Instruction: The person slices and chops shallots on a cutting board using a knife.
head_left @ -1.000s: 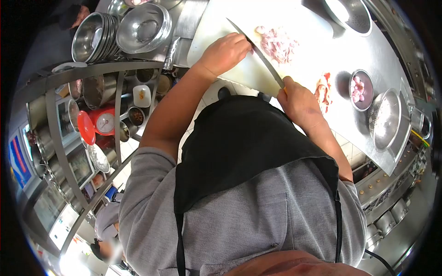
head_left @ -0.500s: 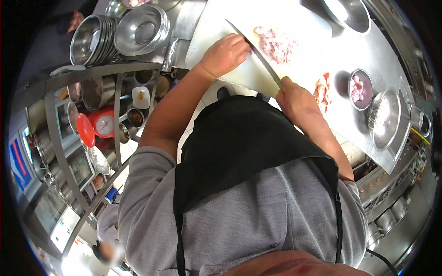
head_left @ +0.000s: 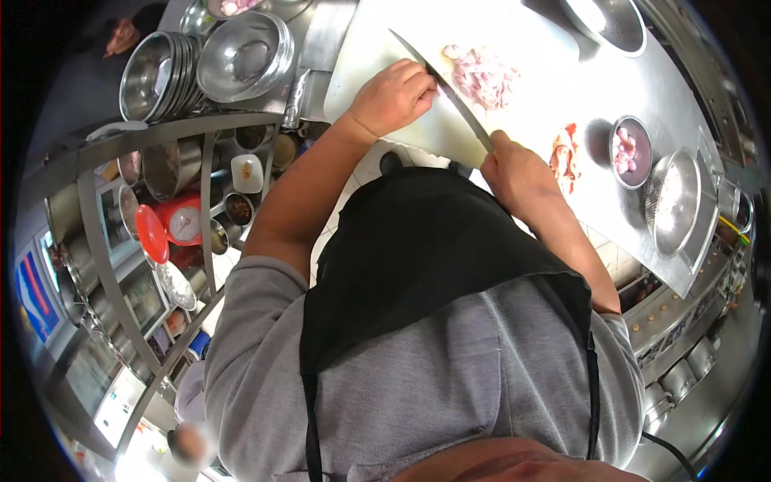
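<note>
Barely a nudge from the knife (head_left: 464,108) since half a second ago: one only, stiff-looking, probably light, best held by its handle, slanting over the near edge of the board (head_left: 357,72). Right hand (head_left: 520,173) wraps that end; left hand (head_left: 393,98) bunches beside it, contents hidden. One slice heap (head_left: 486,80), likely slippery, uncountable.

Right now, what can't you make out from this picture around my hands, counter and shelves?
In the head view:
- Handle of the knife: hidden by the right hand.
- What lies beneath the left hand: covered by the hand itself.
- Metal bowl at top right: cut off by the top edge.
- Reading on the red scale: too small.
</note>
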Demonstrator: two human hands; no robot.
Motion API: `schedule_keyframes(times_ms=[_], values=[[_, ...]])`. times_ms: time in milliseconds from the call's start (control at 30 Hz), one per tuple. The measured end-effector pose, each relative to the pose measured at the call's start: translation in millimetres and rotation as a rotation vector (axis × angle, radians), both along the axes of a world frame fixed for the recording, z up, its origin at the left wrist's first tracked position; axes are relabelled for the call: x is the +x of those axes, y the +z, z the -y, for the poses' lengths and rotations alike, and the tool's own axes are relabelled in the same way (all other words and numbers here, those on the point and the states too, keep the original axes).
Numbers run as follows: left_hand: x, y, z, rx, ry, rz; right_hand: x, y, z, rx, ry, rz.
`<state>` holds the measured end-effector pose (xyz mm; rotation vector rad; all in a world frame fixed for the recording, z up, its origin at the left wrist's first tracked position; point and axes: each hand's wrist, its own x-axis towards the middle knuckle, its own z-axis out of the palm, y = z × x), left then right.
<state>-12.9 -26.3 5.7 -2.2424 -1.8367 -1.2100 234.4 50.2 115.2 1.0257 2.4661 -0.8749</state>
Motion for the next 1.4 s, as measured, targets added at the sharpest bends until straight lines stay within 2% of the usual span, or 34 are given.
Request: schedule_keyframes(times_ms=[167,267,333,533,667,733,933,1067,1167,1400], values=[[-0.7,1.5,0.5,-0.004,0.0,-0.008,2.5,4.2,6.6,-0.023,-0.015,0.089],[0.0,-0.8,0.6,0.002,0.007,-0.01,-7.7,-16.5,4.6,-0.023,-0.05,0.111],[-0.7,-0.7,-0.5,0.01,0.006,-0.007,-8.9,-39.1,-1.1,0.046,0.042,-0.044],[-1.3,-3.5,-0.4,0.014,0.01,-0.036,-9.2,9.5,5.5,-0.027,-0.026,0.09],[-0.6,-0.8,-1.2,0.021,0.003,-0.028,-7.5,-16.6,6.0,-0.036,-0.044,0.058],[-1.2,-1.4,-0.9,0.037,0.004,-0.023,-6.3,-41.4,0.2,-0.002,0.034,-0.121],[-0.9,-1.6,-0.7,0.056,0.0,-0.033,-6.8,5.1,3.4,-0.033,-0.02,0.044],[-1.3,-1.7,-0.2,0.04,0.001,-0.04,-5.5,-9.4,4.2,-0.072,-0.032,0.071],[-2.9,-1.0,-1.0,0.055,-0.013,-0.033,-12.8,-35.8,-2.6,-0.048,0.002,-0.079],[-1.8,-4.5,0.1,0.045,0.002,-0.042,-2.9,2.4,-2.3,-0.036,-0.004,-0.016]])
